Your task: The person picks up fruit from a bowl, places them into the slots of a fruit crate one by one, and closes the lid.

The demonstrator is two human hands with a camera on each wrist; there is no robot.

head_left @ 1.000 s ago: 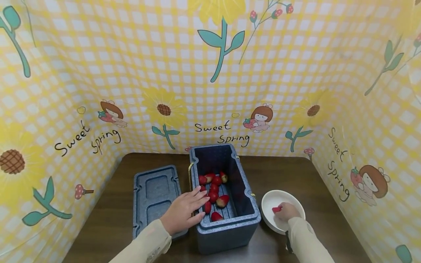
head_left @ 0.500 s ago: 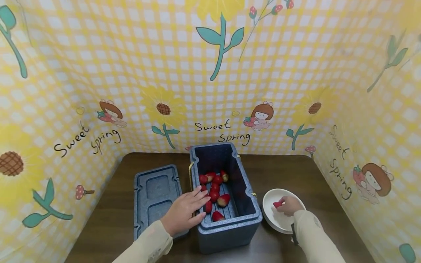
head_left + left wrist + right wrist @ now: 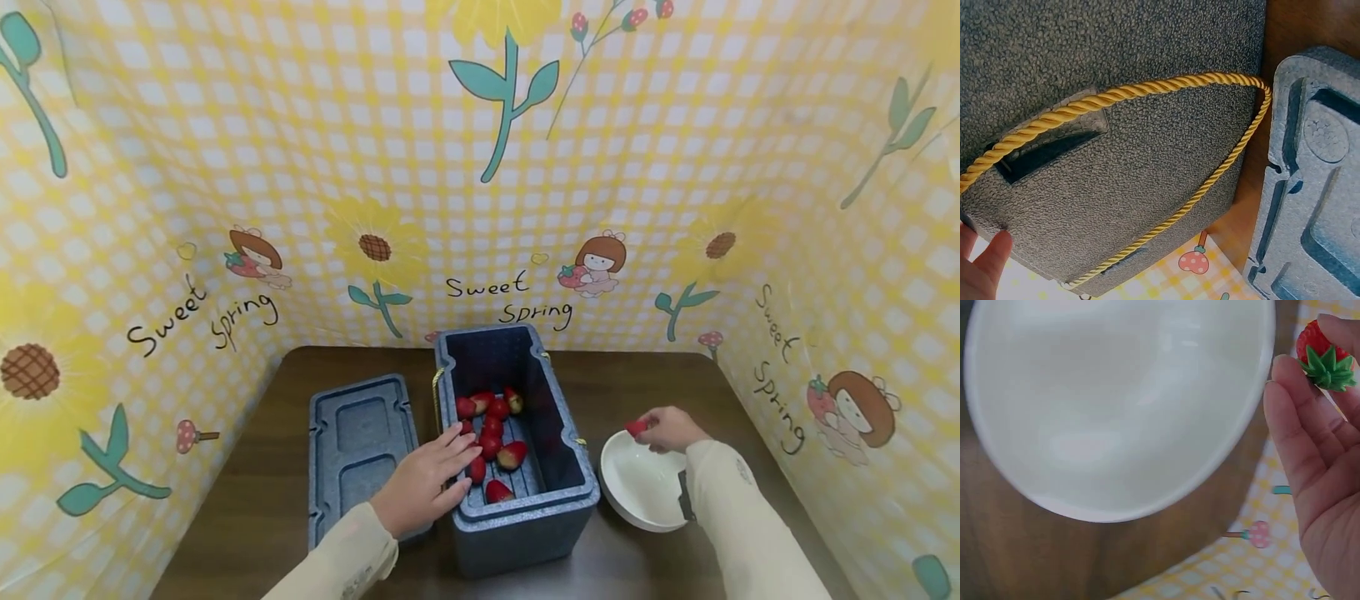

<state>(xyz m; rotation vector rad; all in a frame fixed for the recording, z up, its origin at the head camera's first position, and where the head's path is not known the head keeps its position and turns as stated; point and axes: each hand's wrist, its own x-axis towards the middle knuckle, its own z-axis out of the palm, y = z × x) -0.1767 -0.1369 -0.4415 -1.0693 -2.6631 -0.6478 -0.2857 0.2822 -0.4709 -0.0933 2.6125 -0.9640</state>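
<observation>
My right hand (image 3: 672,429) pinches a red toy strawberry (image 3: 1327,361) with green leaves between thumb and fingers, above the far rim of a white bowl (image 3: 641,483). The bowl's inside is bare in the right wrist view. My left hand (image 3: 422,490) rests on the left rim of a dark grey foam box (image 3: 519,542), fingers extended over the edge. Several red fruits (image 3: 491,444), some with pale yellowish parts, lie along the box floor, mostly on its left side. Thumb and fingertip show at the box edge in the left wrist view.
The grey foam lid (image 3: 365,437) lies on the brown table (image 3: 262,492) left of the box. A yellow twisted rope (image 3: 1147,87) runs along the box's side. Checked yellow cloth (image 3: 480,233) stands around the table's back and sides.
My right hand has lifted the strawberry from inside the bowl up to its far rim, moving away from me. The left hand has stayed on the box rim.
</observation>
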